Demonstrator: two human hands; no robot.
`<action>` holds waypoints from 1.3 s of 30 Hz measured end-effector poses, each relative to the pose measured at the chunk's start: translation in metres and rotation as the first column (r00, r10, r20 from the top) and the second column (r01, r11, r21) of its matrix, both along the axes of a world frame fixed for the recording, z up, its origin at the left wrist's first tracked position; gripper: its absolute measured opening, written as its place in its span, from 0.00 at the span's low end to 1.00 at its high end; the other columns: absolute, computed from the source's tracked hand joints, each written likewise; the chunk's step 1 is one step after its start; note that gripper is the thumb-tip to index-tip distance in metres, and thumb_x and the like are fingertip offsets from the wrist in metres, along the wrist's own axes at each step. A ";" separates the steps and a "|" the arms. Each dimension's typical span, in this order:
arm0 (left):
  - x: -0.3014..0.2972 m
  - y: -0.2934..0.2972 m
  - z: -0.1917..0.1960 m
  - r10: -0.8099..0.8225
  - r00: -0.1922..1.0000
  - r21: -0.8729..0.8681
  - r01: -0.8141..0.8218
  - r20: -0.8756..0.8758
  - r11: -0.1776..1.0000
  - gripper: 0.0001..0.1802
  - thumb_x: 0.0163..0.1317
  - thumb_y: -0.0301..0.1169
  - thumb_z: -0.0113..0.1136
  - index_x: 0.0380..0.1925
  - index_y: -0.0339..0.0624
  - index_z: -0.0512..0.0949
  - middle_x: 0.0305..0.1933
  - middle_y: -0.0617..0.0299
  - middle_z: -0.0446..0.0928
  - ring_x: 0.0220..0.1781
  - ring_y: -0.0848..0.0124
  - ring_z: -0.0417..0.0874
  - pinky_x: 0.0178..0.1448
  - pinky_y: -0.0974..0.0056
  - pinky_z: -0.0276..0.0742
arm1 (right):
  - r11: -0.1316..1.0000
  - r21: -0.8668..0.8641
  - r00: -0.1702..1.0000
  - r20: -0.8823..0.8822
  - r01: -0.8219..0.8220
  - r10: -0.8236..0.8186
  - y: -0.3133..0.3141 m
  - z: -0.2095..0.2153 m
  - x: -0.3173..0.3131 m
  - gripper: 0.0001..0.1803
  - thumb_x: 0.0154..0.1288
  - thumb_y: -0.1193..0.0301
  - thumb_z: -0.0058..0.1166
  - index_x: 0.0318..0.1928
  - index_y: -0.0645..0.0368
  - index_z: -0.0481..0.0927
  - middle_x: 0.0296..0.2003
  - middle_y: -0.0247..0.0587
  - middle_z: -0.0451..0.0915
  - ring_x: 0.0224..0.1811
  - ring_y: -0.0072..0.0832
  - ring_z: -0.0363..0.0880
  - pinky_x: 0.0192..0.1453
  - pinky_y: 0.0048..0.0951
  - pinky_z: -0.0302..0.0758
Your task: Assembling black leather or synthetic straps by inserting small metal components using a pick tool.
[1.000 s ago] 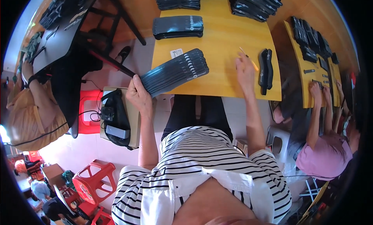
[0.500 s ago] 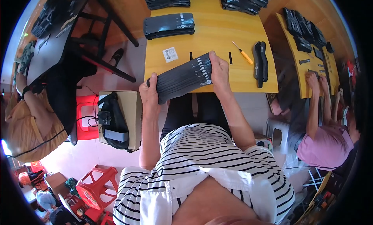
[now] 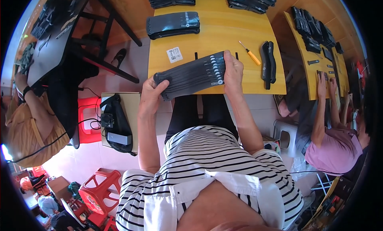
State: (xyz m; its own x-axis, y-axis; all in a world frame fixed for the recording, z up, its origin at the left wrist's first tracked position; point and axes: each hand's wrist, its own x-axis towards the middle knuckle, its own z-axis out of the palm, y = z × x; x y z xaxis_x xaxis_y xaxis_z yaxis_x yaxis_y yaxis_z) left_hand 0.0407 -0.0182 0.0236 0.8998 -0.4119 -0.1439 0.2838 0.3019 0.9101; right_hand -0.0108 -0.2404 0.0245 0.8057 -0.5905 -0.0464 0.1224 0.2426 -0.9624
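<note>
- A long stack of flat black strips (image 3: 191,75) is being held just above the centre of the frame, at the near edge of the yellow wooden table (image 3: 223,35); the strips are fanned slightly, with pale markings toward the stack's right end.
- The stack's lower left end is being gripped by the left hand (image 3: 151,96), the thumb laid over the top and the fingers curled beneath.
- The right end is being clasped by the right hand (image 3: 233,70), its fingers wrapped over the edge of the stack.
- A small white square label (image 3: 174,54) is lying flat on the table, just up and left of the stack.
- A screwdriver with an orange handle (image 3: 249,52) is lying at a slant to the right of the right hand, near it but apart.
- A black elongated tool (image 3: 268,64) is lying further right, near the table's right edge.
- Further stacks of black strips (image 3: 173,24) are lying in the upper centre of the frame.
- A red plastic stool (image 3: 99,191) is standing on the floor at the lower left.
- At the right of the frame, another person's hands (image 3: 326,80) are being rested on a second yellow table (image 3: 315,67) bearing more dark parts.
</note>
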 end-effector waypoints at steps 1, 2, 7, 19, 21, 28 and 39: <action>0.000 0.007 -0.001 -0.068 0.997 0.037 0.069 -0.021 0.997 0.12 0.57 0.28 0.58 0.39 0.32 0.75 0.35 0.60 0.79 0.31 0.75 0.79 0.36 0.71 0.75 | 1.000 -0.010 1.000 -0.008 0.000 0.000 0.001 0.001 -0.001 0.20 0.67 0.58 0.45 0.27 0.61 0.77 0.22 0.29 0.75 0.22 0.13 0.70 0.28 0.18 0.67; 0.001 0.013 -0.003 -0.134 0.990 0.073 0.137 -0.046 0.988 0.11 0.56 0.26 0.59 0.38 0.32 0.76 0.35 0.60 0.79 0.31 0.75 0.79 0.35 0.71 0.75 | 1.000 -0.008 1.000 -0.008 -0.001 0.001 0.002 -0.001 -0.001 0.20 0.67 0.58 0.45 0.27 0.61 0.77 0.22 0.29 0.75 0.22 0.13 0.70 0.28 0.18 0.67; -0.006 0.033 -0.015 -0.036 0.996 0.136 0.047 -0.080 0.990 0.10 0.55 0.26 0.59 0.38 0.34 0.77 0.35 0.60 0.79 0.32 0.76 0.79 0.37 0.72 0.75 | 0.991 -0.083 0.992 -0.065 -0.109 0.104 0.011 -0.026 0.000 0.22 0.68 0.56 0.42 0.31 0.63 0.77 0.25 0.31 0.75 0.25 0.15 0.71 0.30 0.18 0.68; -0.005 0.027 -0.036 -0.327 0.557 0.623 -0.504 0.764 0.598 0.23 0.54 0.23 0.55 0.52 0.43 0.72 0.58 0.54 0.69 0.61 0.58 0.68 0.65 0.53 0.57 | 0.941 -0.307 0.980 -0.172 -0.146 0.096 0.019 -0.033 -0.001 0.26 0.70 0.54 0.33 0.35 0.62 0.78 0.26 0.35 0.74 0.31 0.20 0.72 0.34 0.22 0.69; -0.024 0.023 -0.056 -0.594 0.494 0.765 -0.509 0.635 0.395 0.28 0.52 0.30 0.59 0.56 0.44 0.68 0.63 0.53 0.62 0.66 0.57 0.61 0.68 0.46 0.48 | 0.943 -0.303 0.978 -0.191 -0.135 0.078 0.015 -0.040 -0.006 0.24 0.68 0.56 0.35 0.34 0.63 0.78 0.25 0.35 0.74 0.30 0.21 0.72 0.34 0.23 0.69; -0.018 0.019 -0.051 -0.489 0.528 0.719 -0.543 0.694 0.435 0.30 0.57 0.38 0.57 0.57 0.34 0.64 0.64 0.50 0.61 0.67 0.56 0.58 0.69 0.44 0.42 | 0.756 -0.621 0.978 -0.109 -0.208 0.179 0.023 -0.028 0.020 0.19 0.66 0.61 0.40 0.34 0.65 0.77 0.30 0.43 0.78 0.34 0.34 0.77 0.39 0.30 0.71; 0.004 -0.010 -0.090 -0.500 0.632 0.777 -0.613 0.592 0.144 0.36 0.61 0.45 0.49 0.60 0.27 0.56 0.64 0.43 0.57 0.69 0.52 0.52 0.69 0.49 0.45 | -0.023 -0.949 0.817 -0.283 -0.315 0.502 0.090 -0.098 0.128 0.25 0.66 0.55 0.36 0.56 0.57 0.69 0.63 0.41 0.61 0.67 0.34 0.53 0.69 0.38 0.47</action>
State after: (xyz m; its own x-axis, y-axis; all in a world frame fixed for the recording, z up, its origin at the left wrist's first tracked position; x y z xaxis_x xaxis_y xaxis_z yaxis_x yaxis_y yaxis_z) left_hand 0.0444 -0.0278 -0.0662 0.8895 -0.3868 0.2433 -0.4371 -0.8754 0.2065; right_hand 0.1168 -0.1503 -0.0731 0.8667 0.3777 0.3258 0.4882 -0.7761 -0.3992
